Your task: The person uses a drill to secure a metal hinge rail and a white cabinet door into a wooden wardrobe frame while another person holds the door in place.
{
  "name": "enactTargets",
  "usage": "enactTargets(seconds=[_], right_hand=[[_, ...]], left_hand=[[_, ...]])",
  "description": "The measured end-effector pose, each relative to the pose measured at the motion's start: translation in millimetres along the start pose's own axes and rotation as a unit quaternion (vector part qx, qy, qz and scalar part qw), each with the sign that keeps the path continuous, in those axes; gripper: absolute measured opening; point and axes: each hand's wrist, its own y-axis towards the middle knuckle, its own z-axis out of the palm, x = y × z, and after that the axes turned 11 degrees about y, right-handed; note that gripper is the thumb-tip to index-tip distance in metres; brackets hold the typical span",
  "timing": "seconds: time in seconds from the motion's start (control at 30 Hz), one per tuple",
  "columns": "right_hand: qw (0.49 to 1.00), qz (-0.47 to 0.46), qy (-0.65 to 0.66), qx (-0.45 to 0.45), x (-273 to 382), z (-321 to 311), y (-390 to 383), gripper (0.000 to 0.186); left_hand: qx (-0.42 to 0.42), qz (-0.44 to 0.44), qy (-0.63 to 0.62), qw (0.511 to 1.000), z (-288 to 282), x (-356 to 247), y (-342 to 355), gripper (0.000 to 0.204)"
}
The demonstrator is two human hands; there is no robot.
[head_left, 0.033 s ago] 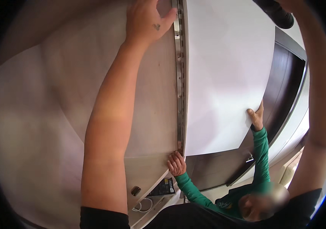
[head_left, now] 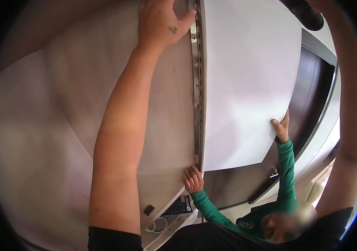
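My left hand (head_left: 159, 25) lies against the pale wood-toned panel, thumb spread toward a long metal hinge strip (head_left: 196, 83); its fingertips leave the picture at the top. The strip runs down the seam beside a large white panel (head_left: 245, 83). Raised at the upper right, my right hand (head_left: 321, 5) is largely cut off, closed against a thick black cylindrical tool (head_left: 306, 14). Below, another person in green sleeves holds the white panel's right edge with one hand (head_left: 282, 129). That person's other hand (head_left: 194, 180) touches the bottom of the seam.
A dark door (head_left: 237, 186) with a metal handle (head_left: 273, 172) stands behind the white panel. Under the other person's lower hand, an open compartment holds a black package (head_left: 180, 206) and a white cable (head_left: 156, 226). A small dark fitting (head_left: 149, 209) sits on the lower panel.
The black tool and my right hand have shifted very slightly to the right. Everything else stays in place.
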Motion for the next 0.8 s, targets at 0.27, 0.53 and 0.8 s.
enactTargets(seconds=[0.27, 0.53, 0.8], right_hand=[[0.996, -0.037, -0.083, 0.004, 11, -27, 11, 0.052], [0.994, -0.054, -0.095, 0.005, 11, -29, 16, 0.06], [0.993, -0.072, -0.097, -0.015, 14, -45, 12, 0.069]], left_hand=[[-0.022, 0.004, 0.032, 0.999, 5, -13, 14, 0.08], [-0.022, 0.006, 0.041, 0.999, 8, -8, 12, 0.081], [-0.035, 0.014, 0.025, 0.999, 6, -11, 10, 0.08]])
